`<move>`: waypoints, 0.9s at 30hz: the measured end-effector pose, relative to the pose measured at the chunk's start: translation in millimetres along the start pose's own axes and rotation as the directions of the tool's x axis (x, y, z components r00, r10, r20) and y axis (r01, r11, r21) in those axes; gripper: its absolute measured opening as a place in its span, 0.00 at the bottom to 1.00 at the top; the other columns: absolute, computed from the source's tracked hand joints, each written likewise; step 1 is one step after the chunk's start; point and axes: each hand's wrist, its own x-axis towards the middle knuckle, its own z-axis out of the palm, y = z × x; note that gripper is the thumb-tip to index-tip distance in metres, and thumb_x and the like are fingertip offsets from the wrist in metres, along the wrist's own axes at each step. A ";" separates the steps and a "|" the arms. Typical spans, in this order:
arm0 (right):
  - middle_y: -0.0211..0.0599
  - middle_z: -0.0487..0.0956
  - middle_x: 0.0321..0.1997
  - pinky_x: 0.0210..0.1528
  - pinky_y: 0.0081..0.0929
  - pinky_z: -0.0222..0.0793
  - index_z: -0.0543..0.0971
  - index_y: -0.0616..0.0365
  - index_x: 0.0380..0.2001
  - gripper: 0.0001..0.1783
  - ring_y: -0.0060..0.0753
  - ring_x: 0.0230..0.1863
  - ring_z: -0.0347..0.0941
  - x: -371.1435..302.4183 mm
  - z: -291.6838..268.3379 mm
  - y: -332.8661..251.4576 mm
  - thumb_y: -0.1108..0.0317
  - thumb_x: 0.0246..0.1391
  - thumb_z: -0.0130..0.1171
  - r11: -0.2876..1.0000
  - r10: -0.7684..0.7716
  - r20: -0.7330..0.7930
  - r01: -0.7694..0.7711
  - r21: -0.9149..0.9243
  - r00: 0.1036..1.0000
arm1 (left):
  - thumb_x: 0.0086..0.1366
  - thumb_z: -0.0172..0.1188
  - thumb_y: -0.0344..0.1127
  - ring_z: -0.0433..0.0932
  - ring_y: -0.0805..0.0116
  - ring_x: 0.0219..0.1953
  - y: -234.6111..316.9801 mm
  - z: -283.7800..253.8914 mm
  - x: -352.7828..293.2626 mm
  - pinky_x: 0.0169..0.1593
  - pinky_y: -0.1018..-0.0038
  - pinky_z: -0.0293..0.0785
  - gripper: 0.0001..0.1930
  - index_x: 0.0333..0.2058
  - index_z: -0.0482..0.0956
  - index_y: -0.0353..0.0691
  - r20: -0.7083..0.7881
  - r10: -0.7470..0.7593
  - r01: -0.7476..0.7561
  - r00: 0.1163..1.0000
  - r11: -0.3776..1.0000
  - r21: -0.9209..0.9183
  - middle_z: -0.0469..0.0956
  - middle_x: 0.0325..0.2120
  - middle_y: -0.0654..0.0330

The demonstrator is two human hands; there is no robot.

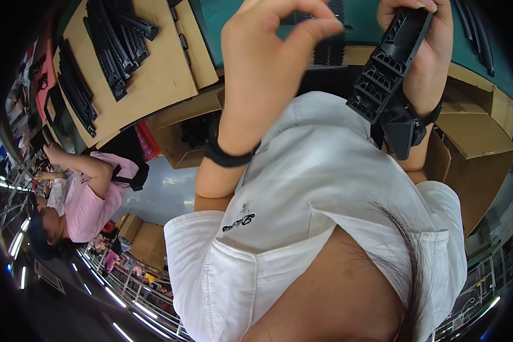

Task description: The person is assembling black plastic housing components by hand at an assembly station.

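My left hand (268, 62) is raised at the top middle, its thumb and curled forefinger brought together. Whatever may be between those fingertips is too small or hidden to make out. At the upper right, my right hand (424, 62) grips a long black plastic part (379, 77) with ribbed, box-like cells along its length. The part is tilted, its upper end by my fingers and its wider, blocky lower end near my right wrist. Behind my left fingertips lie black ribbed strips (329, 51) on the green work surface (211, 17).
Long black plastic parts (111, 43) lie on a cardboard sheet (159, 71) at the upper left. More black strips (479, 34) rest at the far right. Cardboard boxes (479, 137) stand by my right arm and to my left. A person in pink (97, 199) works at the left.
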 end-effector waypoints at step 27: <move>0.24 0.71 0.22 0.39 0.22 0.74 0.72 0.58 0.28 0.10 0.18 0.25 0.71 -5.6 10.3 12.1 0.70 0.66 0.52 0.996 0.086 0.082 -0.087 0.008 0.993 | 0.62 0.69 0.31 0.81 0.68 0.38 8.1 25.1 -23.5 0.41 0.74 0.75 0.17 0.47 0.74 0.36 0.177 0.152 0.018 0.972 0.708 -0.706 0.82 0.33 0.57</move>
